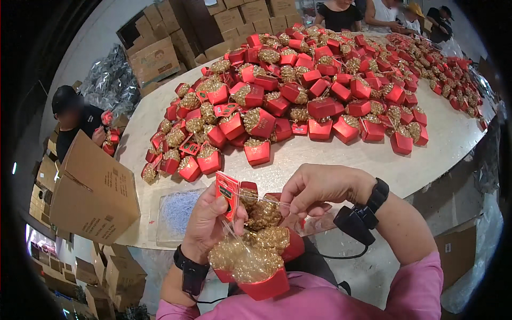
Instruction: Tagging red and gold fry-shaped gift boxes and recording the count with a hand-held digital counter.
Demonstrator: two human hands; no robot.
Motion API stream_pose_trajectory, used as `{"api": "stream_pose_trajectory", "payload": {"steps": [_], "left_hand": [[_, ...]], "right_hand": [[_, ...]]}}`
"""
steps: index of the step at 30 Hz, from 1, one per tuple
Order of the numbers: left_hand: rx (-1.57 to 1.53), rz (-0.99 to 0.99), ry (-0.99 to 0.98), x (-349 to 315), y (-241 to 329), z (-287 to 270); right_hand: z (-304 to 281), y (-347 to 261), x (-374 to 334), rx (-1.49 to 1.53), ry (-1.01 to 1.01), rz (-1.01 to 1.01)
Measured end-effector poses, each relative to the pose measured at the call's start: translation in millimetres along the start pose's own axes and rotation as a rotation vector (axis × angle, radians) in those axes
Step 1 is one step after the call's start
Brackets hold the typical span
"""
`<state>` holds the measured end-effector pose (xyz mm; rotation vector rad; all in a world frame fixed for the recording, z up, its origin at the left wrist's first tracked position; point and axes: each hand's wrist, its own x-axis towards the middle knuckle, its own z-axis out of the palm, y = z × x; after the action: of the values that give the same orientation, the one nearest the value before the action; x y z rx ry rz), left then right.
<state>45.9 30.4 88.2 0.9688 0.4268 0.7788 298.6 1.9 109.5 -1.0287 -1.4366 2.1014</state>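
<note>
My left hand (204,221) pinches a red hang tag (228,195) between thumb and fingers, at the near edge of the table. Thin clear strings run from beside the tag to my right hand (325,189), whose thumb and fingertips are closed on them. Below and between both hands hangs a bunch of ornaments, red boxes (266,286) filled with gold glittery clusters (256,261). A shallow clear tray (165,233) of pale blue plastic strands (184,212) lies just left of my left hand.
A big pile of similar red and gold ornaments (320,109) covers the far table (213,181). An open cardboard box (101,197) stands at the left edge, by a person in black (80,120) holding red ornaments. Stacked cartons (154,61) and more people are beyond.
</note>
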Motion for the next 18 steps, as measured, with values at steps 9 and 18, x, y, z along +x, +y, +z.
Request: {"api": "stream_pose_trajectory", "payload": {"steps": [9,18], "left_hand": [[0.002,0.017,0.011,-1.5,1.2,-2.2],[0.008,0.006,0.023,-2.8,2.8,-2.7]], "right_hand": [[-4.3,5.9,1.3,-0.009,0.036,0.011],[-5.2,6.3,0.3,-0.022,0.022,0.005]]}}
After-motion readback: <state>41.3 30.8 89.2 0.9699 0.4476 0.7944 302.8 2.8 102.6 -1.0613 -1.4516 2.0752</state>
